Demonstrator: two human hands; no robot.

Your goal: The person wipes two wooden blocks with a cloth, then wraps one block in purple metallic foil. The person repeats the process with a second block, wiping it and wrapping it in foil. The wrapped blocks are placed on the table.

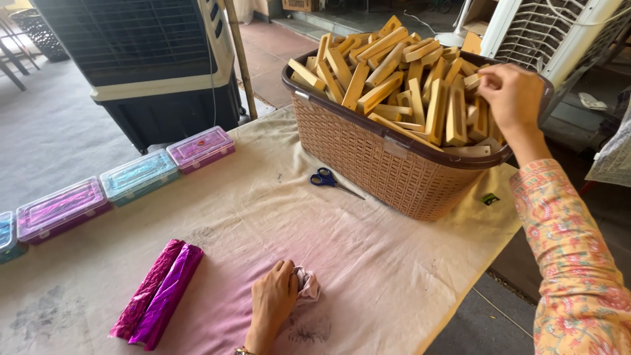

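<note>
At upper right of the frame we see a brown woven basket [368, 154] heaped with pale wooden blocks [394, 79]. Along the left edge, lidded plastic boxes [135, 176] hold what appear to be coloured foil rolls. Our right hand [511, 98] reaches into the basket, fingers pinched on a block at its far rim. Our left hand [273, 302], at lower centre, presses closed on a crumpled cloth [309, 284] on the table sheet [368, 263]. Scissors [332, 181] lie just beside the basket; magenta foil rolls [158, 292] lie lower left.
</note>
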